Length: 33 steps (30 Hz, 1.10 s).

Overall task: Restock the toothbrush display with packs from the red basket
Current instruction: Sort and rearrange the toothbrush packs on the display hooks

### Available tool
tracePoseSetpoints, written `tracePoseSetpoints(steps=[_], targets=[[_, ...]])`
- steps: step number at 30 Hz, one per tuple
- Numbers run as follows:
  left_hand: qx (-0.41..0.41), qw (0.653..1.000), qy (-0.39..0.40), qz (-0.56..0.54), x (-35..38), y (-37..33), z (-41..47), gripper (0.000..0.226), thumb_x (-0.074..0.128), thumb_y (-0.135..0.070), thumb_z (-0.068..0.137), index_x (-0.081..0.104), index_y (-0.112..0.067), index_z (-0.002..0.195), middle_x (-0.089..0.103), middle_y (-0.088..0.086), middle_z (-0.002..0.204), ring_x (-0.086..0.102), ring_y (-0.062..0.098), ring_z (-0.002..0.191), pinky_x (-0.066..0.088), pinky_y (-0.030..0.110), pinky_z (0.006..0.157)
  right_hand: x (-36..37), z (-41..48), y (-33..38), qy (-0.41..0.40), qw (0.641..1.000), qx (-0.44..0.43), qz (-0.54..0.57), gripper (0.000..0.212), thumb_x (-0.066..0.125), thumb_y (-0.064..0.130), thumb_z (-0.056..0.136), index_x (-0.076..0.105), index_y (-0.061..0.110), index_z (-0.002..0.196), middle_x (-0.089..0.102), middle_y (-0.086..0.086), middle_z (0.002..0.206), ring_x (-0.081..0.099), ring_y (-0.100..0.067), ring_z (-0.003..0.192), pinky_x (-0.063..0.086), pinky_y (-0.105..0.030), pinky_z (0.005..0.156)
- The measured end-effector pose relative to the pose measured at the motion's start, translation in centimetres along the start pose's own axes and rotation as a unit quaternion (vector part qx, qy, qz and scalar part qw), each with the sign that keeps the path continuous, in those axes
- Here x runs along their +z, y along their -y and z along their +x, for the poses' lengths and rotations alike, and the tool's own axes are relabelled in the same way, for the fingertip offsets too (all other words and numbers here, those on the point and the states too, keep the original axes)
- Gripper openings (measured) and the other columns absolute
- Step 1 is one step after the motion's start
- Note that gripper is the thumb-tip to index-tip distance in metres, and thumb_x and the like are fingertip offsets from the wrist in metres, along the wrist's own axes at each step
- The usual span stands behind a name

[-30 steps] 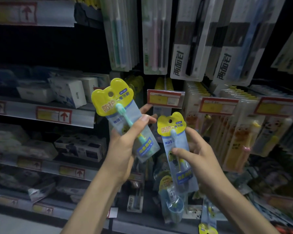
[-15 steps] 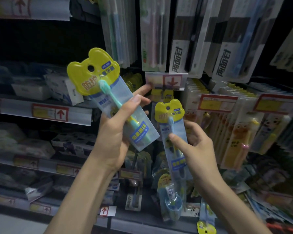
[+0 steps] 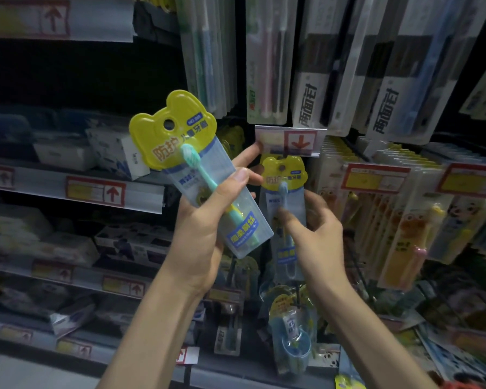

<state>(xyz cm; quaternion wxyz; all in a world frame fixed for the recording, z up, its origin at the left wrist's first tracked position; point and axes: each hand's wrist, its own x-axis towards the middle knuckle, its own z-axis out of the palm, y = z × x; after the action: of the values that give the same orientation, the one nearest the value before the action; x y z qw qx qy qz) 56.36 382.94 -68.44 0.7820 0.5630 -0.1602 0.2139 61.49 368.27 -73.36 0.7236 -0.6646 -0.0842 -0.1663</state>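
At the toothbrush display (image 3: 390, 88), our left hand (image 3: 202, 237) clasps 1 tilted green-brush pack (image 3: 199, 178). Our right hand (image 3: 317, 240) meets a blue-brush pack (image 3: 285, 192) beneath a price tag (image 3: 289, 140), its fingers too blurred to show the grip. Light, stiff, slick plastic, we judge: pinch the edges, leaving the hang hole (image 3: 169, 124) free.

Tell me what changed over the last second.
The right hand raised the blue-brush pack up to just under the price tag, which has flipped up; its fingers still pinch the pack. The left hand lifted the green-brush pack up and left. Both grips stayed.
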Motion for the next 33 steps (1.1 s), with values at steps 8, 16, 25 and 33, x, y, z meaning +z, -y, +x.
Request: tracePoseSetpoints(steps=[8,16,25,33], targets=[[-0.004,1.000,0.006,-0.016,0.2,0.1,-0.2,0.017,0.059,-0.020,0.094,0.065,-0.006,0.088,0.067,-0.004,0.142,0.063,0.024,0.132,0.040,0.056,0.118,1.3,1.7,-1.4,-0.031,0.999,0.017,0.021,0.030,0.070,0.008,0.098,0.065,0.016,0.126,0.077,0.003,0.107,0.074,0.001,0.083,0.053,-0.012,0.066],[-0.004,1.000,0.009,-0.018,0.2,0.5,-0.5,0.018,0.057,-0.017,0.099,0.066,-0.013,0.085,0.066,-0.004,0.143,0.059,0.023,0.136,0.036,0.059,0.120,2.6,3.7,-3.6,-0.076,0.993,0.086,0.016,0.036,0.076,0.017,0.094,0.055,0.017,0.123,0.074,-0.008,0.114,0.076,-0.024,0.094,0.062,-0.034,0.072],[-0.033,0.999,0.012,-0.017,-0.5,1.0,-1.2,0.017,0.055,-0.021,0.099,0.061,-0.009,0.088,0.065,-0.004,0.144,0.055,0.044,0.134,0.036,0.066,0.118,1.8,3.5,-4.4,-0.100,0.987,0.118,-0.032,0.033,0.082,0.018,0.088,0.057,0.014,0.110,0.069,-0.010,0.109,0.068,-0.028,0.097,0.054,-0.034,0.081],[-0.063,0.998,0.022,-0.022,-0.8,1.8,-2.3,0.021,0.056,-0.022,0.100,0.070,-0.013,0.087,0.071,0.004,0.136,0.070,0.034,0.120,0.059,0.041,0.098,-1.2,1.6,-4.7,-0.045,0.979,0.155,-0.123,0.030,0.075,0.005,0.090,0.058,0.022,0.107,0.069,0.000,0.100,0.069,-0.022,0.093,0.059,-0.044,0.085]])
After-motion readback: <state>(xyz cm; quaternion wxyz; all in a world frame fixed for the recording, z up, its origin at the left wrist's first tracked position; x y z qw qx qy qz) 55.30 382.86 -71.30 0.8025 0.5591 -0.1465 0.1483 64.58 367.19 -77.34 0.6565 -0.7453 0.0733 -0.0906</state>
